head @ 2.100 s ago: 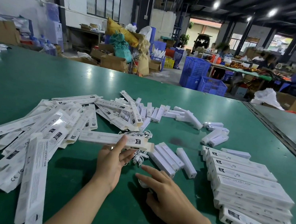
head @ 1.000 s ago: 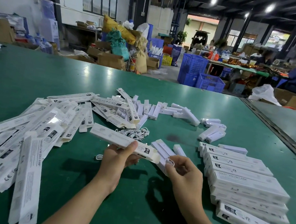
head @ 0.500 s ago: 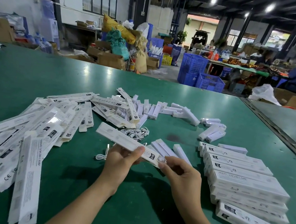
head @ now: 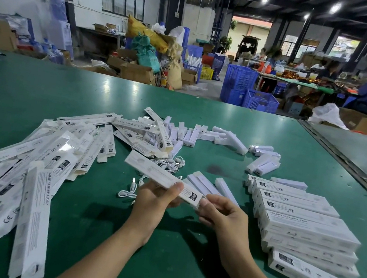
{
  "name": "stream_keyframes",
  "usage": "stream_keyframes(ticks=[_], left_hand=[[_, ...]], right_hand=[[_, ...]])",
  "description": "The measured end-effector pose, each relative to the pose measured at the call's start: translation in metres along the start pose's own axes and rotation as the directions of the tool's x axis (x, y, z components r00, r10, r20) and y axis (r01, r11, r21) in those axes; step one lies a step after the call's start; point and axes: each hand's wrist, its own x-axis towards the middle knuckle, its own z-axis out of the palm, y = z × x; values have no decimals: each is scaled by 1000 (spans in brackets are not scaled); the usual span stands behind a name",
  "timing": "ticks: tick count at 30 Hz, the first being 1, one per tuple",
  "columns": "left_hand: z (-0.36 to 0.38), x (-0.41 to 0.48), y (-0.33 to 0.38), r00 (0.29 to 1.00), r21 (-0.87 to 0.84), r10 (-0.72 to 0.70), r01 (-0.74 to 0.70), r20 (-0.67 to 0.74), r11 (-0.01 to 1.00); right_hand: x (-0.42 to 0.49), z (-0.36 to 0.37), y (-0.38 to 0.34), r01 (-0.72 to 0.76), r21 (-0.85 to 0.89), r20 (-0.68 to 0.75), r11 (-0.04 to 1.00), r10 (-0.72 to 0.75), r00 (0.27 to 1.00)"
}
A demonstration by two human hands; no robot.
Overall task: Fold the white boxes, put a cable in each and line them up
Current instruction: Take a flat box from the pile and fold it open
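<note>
Table (head: 30,92) dark green, glossy. Held box (head: 149,169) white, black logo patch at one end. Flat boxes (head: 34,212) at 9 o'clock, folded row (head: 303,225) at 3 o'clock: white, black patches, grey print. Cables (head: 169,162) white. At 12 o'clock, blue crates (head: 240,80), yellow sack (head: 150,35).

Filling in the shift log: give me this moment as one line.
left hand: holds long white cardboard box | right hand: pinches its right end | closed white boxes: lined up on green table
</note>
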Motion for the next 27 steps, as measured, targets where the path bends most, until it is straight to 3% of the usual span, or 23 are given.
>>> stream_keyframes(ticks=[4, 10, 15, 20, 23, 27], left_hand=[[-3, 3, 1, 999, -42, -22, 21, -25, 999], [-4, 4, 0, 998, -14, -57, 57, 15, 998], [-3, 3, -3, 998, 35, -40, 39, 40, 999], [-6, 4, -4, 999, 78, -12, 9, 45, 997], [-4, 4, -5, 999, 93, -6, 2, 41, 996], [-3, 4, -11, 990, 223, 104, -122, 91, 967]], right_hand=[[0, 1, 2, -30, 59, 79, 998, 26, 997], [2, -3, 3, 14, 53, 71, 998, -18, 997], [-2, 0, 2, 129, -139, 107, 982, -115, 988], [-5, 2, 0, 273, -453, 97, 848, -257, 961], [-7, 3, 2, 328, -502, 118, 800, -312, 943], [-7, 6, 5, 319, -507, 76, 801, -327, 942]])
